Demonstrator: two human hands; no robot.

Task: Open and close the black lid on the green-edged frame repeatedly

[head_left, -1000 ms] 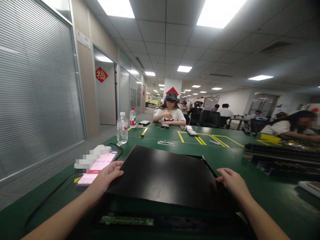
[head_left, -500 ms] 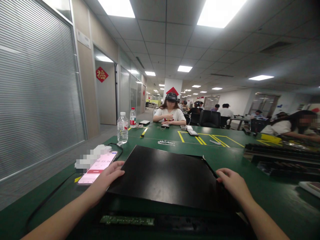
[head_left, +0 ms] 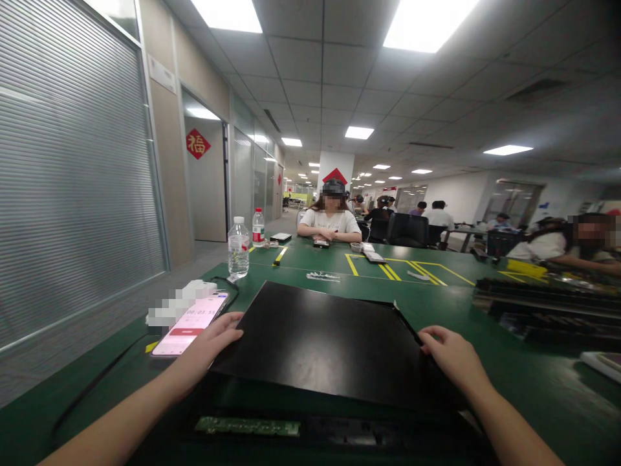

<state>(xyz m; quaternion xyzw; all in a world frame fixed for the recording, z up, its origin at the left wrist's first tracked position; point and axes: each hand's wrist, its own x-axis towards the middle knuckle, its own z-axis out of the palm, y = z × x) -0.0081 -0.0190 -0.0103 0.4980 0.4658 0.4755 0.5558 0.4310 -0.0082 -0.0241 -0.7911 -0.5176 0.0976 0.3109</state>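
Observation:
A flat, glossy black display panel [head_left: 320, 343] lies in front of me, its far edge slightly raised or tilted; I cannot tell which part rests on the table. My left hand [head_left: 220, 336] grips its left edge, fingertips at the rim and thumb against the side. At the right edge, my right hand [head_left: 444, 349] pinches the panel with curled fingers. Below the panel's near edge is a dark strip with a green circuit board [head_left: 247, 426] on it. Beside my left hand lies a phone [head_left: 191, 327] with a timer on its lit screen.
Two plastic bottles, one clear [head_left: 238, 249] and one red-capped [head_left: 258, 230], stand at the far left. A black cable [head_left: 92, 378] runs along the left. Dark stacked parts [head_left: 528, 307] lie on the right. A person [head_left: 330, 220] sits opposite; another leans in at right.
My hands and the panel stay almost in place. The person opposite has lowered a raised hand to the table.

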